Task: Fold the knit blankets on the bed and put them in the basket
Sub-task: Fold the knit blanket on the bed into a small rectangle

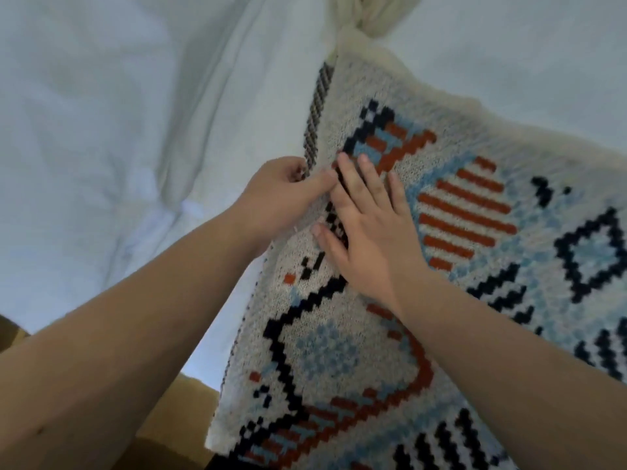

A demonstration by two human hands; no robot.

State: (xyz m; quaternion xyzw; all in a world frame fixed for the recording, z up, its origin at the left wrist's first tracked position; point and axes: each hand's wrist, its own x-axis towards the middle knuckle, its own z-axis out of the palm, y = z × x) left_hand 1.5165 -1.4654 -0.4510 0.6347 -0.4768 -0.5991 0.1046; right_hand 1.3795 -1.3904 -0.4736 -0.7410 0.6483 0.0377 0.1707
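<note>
A cream knit blanket (458, 205) with black, rust and light-blue patterns lies folded on the white bed, filling the right half of the view. My left hand (278, 195) pinches its left edge, thumb on top and fingers curled under the striped border. Beside it, my right hand (369, 225) presses flat on the blanket with straight, spread fingers. A chunky cream braided knit (359, 15) pokes out at the top, just beyond the blanket's far corner. No basket is in view.
The white bed sheet (118, 130) spreads rumpled across the left and top. A strip of tan floor or bed base (183, 418) shows at the bottom left, marking the bed's near edge.
</note>
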